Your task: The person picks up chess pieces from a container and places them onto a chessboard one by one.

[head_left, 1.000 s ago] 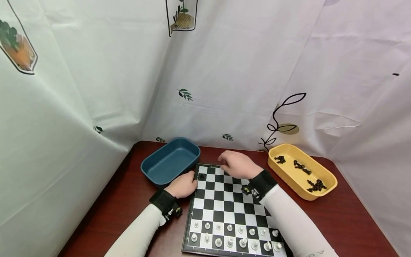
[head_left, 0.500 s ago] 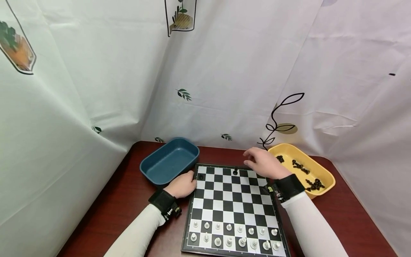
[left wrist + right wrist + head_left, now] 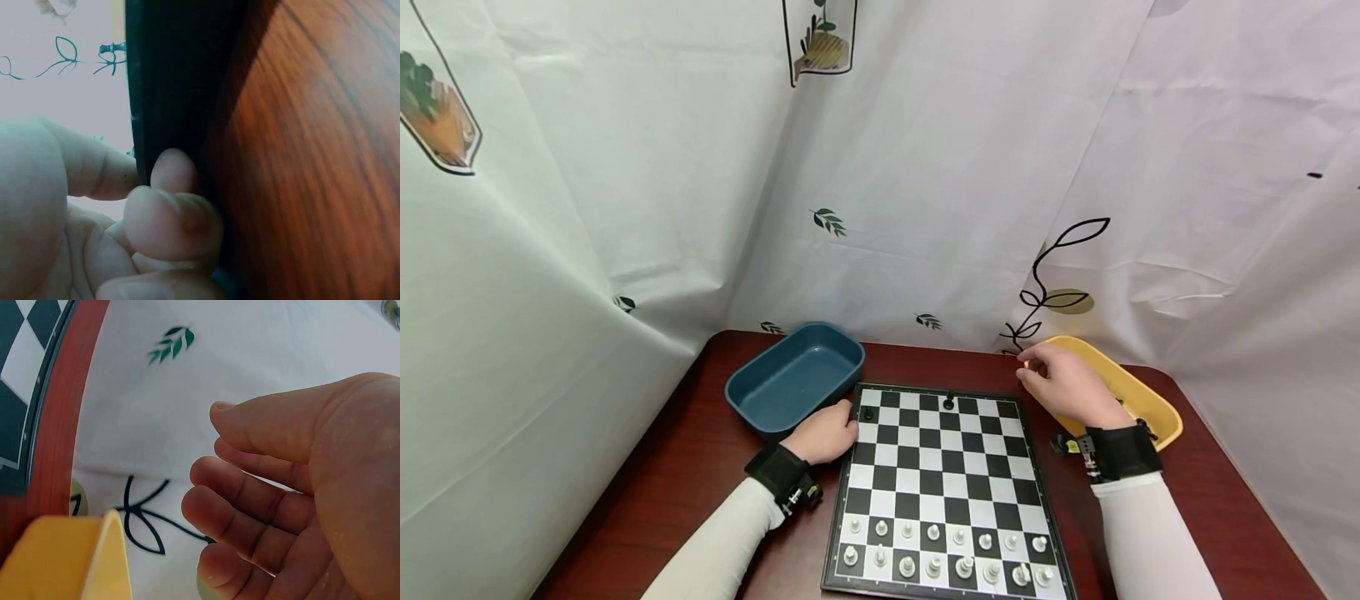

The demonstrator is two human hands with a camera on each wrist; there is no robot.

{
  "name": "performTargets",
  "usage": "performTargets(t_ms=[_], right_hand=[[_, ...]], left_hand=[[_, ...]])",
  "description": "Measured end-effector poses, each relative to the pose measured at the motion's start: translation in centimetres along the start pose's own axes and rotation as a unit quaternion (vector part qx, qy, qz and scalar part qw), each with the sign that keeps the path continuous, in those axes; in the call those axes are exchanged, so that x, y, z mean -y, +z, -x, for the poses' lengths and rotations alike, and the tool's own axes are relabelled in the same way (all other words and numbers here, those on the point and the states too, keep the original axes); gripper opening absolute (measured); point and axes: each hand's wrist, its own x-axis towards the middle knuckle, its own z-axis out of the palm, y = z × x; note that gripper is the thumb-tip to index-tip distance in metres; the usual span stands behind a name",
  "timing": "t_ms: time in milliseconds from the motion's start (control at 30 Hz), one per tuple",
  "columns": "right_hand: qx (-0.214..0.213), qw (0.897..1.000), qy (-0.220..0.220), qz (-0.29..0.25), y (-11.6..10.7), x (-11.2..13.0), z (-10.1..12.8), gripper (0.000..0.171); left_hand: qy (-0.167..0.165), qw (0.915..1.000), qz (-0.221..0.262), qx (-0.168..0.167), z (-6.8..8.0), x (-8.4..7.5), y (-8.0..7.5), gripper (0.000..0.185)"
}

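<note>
A black-and-white chessboard (image 3: 919, 458) lies on the table, and my left hand (image 3: 822, 433) grips its left edge. In the left wrist view the thumb sits over the rim of the board (image 3: 172, 69) while fingertips (image 3: 172, 228) curl beneath it. White chess pieces (image 3: 965, 567) stand in the two near rows. Along the far row are two black chess pieces, one (image 3: 868, 413) at the left corner and another (image 3: 949, 402) near the middle. My right hand (image 3: 1071, 390) hovers over the yellow tub (image 3: 1167, 421), fingers loosely bent with nothing between them, hiding most black pieces inside.
Behind my left hand stands a blue tub (image 3: 793, 379), close against the board's far left corner. A white printed cloth (image 3: 925, 208) hangs behind the dark red table (image 3: 647, 492). The yellow tub's wall (image 3: 56, 556) rises beside my right hand.
My right hand has moved right, from the board's far row to the yellow tub, leaving a black chess piece standing on that row. My left hand stays at the board's edge.
</note>
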Motion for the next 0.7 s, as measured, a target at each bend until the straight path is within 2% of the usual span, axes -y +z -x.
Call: performTargets(t_ms=[300, 533, 700], right_hand=[[-0.030, 0.999, 0.021, 0.004, -1.4, -2.2, 1.2, 0.029], [-0.079, 0.996, 0.030, 0.015, -3.2, -3.5, 2.3, 0.024], [-0.081, 0.995, 0.052, 0.016, -3.7, -4.9, 2.8, 0.026]], left_hand=[[-0.004, 0.9999, -0.008, 0.010, -0.2, -0.1, 0.0, 0.039], [-0.012, 0.9999, -0.010, 0.007, -0.1, -0.1, -0.1, 0.042], [-0.014, 0.9998, -0.005, 0.008, 0.0, -0.1, 0.0, 0.044]])
